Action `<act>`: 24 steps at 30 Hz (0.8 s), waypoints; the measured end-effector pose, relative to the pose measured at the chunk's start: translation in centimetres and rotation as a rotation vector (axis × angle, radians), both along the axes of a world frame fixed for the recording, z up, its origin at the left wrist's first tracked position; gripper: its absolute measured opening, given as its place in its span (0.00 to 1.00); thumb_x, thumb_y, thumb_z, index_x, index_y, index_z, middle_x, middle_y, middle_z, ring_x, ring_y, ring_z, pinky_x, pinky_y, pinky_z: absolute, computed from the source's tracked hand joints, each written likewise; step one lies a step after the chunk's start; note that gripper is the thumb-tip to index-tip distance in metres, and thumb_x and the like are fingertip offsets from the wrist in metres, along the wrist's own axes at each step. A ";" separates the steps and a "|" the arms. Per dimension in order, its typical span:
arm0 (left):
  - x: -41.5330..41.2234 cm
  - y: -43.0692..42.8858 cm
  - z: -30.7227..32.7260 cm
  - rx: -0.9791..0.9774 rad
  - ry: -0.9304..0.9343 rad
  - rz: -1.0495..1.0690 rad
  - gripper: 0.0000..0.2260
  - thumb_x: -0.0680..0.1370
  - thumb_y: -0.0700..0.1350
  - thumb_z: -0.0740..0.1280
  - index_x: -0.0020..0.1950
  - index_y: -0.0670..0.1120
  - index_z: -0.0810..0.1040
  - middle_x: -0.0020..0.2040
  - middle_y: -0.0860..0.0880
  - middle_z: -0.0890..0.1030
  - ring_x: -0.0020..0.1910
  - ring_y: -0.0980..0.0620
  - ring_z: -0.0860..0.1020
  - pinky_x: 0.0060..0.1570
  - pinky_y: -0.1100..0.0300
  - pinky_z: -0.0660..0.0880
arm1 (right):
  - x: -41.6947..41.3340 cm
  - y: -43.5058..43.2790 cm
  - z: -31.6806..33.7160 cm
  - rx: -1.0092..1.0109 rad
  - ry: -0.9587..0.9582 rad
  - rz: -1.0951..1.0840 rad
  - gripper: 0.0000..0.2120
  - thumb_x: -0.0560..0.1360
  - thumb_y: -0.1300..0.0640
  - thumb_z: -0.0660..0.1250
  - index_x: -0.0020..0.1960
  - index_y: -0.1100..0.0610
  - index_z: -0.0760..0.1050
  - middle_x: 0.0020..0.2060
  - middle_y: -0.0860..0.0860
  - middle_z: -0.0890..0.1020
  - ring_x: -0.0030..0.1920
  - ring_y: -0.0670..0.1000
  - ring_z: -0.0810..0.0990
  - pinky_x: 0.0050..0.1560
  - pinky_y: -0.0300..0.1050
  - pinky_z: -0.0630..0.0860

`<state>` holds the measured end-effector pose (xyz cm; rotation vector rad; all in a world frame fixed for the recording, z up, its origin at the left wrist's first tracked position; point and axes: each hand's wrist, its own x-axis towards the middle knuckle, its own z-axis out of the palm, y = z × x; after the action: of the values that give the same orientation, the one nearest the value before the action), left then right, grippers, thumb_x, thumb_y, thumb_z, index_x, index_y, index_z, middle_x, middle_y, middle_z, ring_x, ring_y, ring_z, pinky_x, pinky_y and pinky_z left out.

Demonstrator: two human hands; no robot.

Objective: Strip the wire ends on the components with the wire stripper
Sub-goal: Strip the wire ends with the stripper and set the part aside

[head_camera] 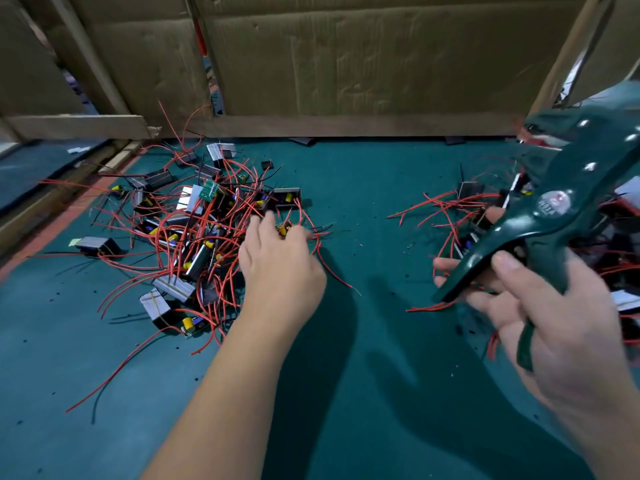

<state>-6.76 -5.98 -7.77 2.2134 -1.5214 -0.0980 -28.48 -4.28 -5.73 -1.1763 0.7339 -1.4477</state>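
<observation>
A tangled pile of small black components (194,237) with red and black wires lies at the left on the green mat (363,358). My left hand (277,261) reaches into the pile's right edge, its fingers closing on a small component with a yellow part (284,230). My right hand (547,317) grips the handles of a dark green wire stripper (568,202), held up at the right with its jaws pointing up and left. A second pile of components (485,220) with red wires lies behind the stripper at the right.
Cardboard walls (346,57) and a wooden ledge (76,126) close off the back of the bench. Bits of cut insulation dot the mat. An orange strip (52,226) borders the mat's left edge.
</observation>
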 end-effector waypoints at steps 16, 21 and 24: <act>2.0 -0.1 0.8 -0.051 -0.005 0.037 0.27 0.72 0.36 0.62 0.67 0.59 0.71 0.73 0.46 0.62 0.67 0.41 0.61 0.63 0.48 0.58 | 0.8 0.9 -0.6 0.020 0.040 0.115 0.24 0.63 0.39 0.76 0.54 0.49 0.79 0.48 0.52 0.83 0.47 0.65 0.83 0.49 0.67 0.78; 3.1 0.4 2.1 -0.387 -0.081 0.286 0.24 0.68 0.34 0.64 0.62 0.50 0.73 0.70 0.41 0.66 0.69 0.38 0.62 0.64 0.45 0.59 | 0.8 0.8 -0.8 0.034 0.016 0.134 0.25 0.63 0.40 0.77 0.56 0.51 0.79 0.51 0.53 0.82 0.47 0.66 0.82 0.47 0.68 0.78; 4.7 0.4 1.7 -0.118 -0.010 0.478 0.26 0.72 0.42 0.65 0.69 0.50 0.64 0.75 0.37 0.56 0.72 0.35 0.56 0.68 0.41 0.53 | 0.8 0.7 -0.9 0.060 0.003 0.139 0.28 0.62 0.41 0.77 0.57 0.53 0.78 0.55 0.53 0.81 0.47 0.67 0.82 0.46 0.66 0.78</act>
<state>-2.08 -5.59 -6.04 2.4130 -0.9378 0.1479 -27.73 -3.55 -6.68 -1.1609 0.6794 -1.3011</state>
